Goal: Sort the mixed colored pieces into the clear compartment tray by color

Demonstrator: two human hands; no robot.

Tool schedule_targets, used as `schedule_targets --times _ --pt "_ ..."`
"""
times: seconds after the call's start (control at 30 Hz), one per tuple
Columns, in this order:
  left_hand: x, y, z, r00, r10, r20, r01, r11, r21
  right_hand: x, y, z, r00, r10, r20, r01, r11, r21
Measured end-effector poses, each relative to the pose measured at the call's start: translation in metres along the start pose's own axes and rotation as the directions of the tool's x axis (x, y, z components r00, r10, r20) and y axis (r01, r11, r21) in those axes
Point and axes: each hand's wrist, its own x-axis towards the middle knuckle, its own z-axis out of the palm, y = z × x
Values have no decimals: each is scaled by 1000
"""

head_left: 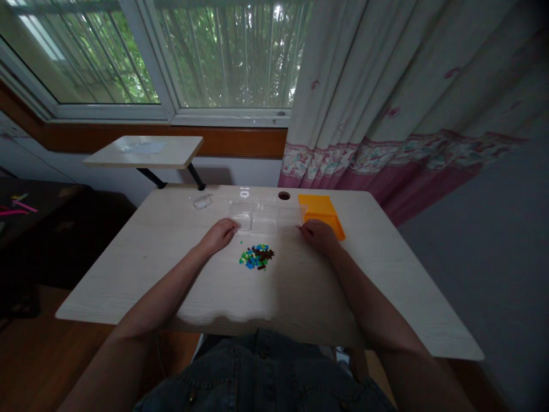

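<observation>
A clear plastic tray with several compartments lies toward the back of the table. My left hand is closed, its fingertips pinching the tray's near left corner. At the opposite corner my right hand is closed on the tray's near right edge, beside an orange box. Between my forearms, nearer to me than the tray, sits a loose pile of small building bricks in blue, green, yellow and dark brown. Neither hand touches the pile.
The orange box stands at the back right of the pale table. A small clear container is at the back left, near a raised shelf on black legs. A round hole pierces the table's far side, before the curtain.
</observation>
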Motion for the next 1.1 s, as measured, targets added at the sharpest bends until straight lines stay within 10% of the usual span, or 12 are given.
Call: schedule_targets --times 0.53,0.77,1.1 --pt "16 14 17 998 63 -4 -63 995 -81 -13 33 -10 984 158 -84 -162 986 -43" --pt "10 -40 -36 872 -203 -445 283 951 120 -13 34 -7 984 147 -96 -151 988 -34" --pt "0 -94 -46 864 -283 -416 426 852 305 -12 38 -4 986 145 -87 -149 988 -43"
